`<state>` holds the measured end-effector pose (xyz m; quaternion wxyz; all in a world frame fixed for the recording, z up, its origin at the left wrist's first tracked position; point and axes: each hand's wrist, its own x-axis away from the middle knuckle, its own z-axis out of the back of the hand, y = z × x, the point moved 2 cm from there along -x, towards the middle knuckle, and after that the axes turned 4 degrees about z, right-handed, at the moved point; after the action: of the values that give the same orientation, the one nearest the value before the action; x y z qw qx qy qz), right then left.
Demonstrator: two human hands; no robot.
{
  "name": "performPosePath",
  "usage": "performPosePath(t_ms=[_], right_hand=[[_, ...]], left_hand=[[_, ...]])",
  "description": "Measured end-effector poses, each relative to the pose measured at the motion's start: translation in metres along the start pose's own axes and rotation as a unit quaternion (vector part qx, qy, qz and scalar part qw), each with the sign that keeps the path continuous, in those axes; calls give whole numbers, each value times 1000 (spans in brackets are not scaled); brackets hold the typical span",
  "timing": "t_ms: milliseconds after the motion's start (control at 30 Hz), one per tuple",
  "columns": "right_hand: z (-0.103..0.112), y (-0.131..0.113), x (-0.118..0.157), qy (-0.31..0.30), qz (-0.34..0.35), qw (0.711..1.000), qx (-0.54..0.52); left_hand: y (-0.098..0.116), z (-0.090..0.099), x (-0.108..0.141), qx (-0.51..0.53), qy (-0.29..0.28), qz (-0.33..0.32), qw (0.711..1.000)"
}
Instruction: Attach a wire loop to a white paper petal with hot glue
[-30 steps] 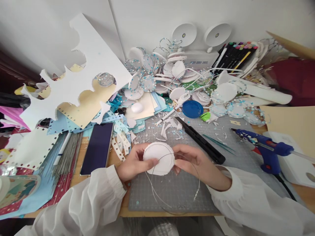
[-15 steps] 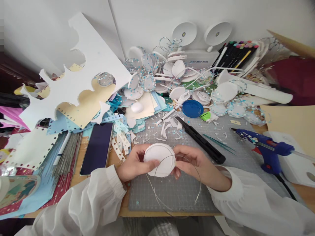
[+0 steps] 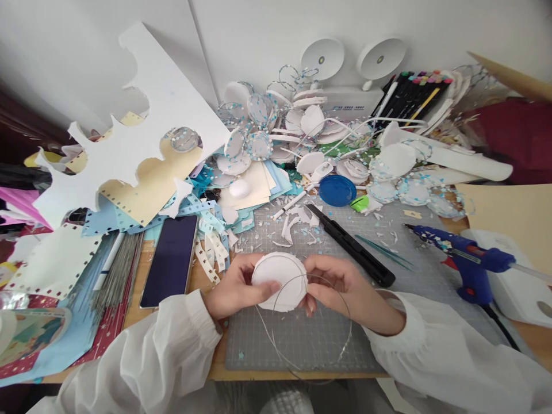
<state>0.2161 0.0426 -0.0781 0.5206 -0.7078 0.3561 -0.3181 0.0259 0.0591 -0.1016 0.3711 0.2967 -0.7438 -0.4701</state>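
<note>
A white foam disc [image 3: 282,279] is held above the front of the grey cutting mat [image 3: 250,345]. My left hand [image 3: 237,284] grips its left edge, with the thumb lying across the face. At the right rim, my right hand [image 3: 338,287] pinches a thin wire [image 3: 350,325] against the disc between thumb and finger. The wire runs along the disc's upper edge, and its loose part hangs below in a wide loop. Some of the right fingers are hidden behind the disc.
Behind the hands lie a black utility knife [image 3: 353,247], teal tweezers [image 3: 383,253] and a blue lid [image 3: 337,191]. A blue glue gun [image 3: 470,253] rests at right; a phone [image 3: 170,261] and wire bundle [image 3: 121,276] at left. Finished-looking wire-wrapped discs [image 3: 261,112] pile up at the back.
The wire loop hanging below the disc has shifted slightly and spread rounder. Both hands and the disc stay almost where they were.
</note>
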Motion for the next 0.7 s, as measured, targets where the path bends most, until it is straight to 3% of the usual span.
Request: performPosePath(t_ms=[333,700], right_hand=[[0,6,0,17,-5,1000,18],[1,7,0,47,13,997,54]], left_hand=[[4,-3,0,-54,26,-26,998],[3,-6,1,-37,29,7,999]])
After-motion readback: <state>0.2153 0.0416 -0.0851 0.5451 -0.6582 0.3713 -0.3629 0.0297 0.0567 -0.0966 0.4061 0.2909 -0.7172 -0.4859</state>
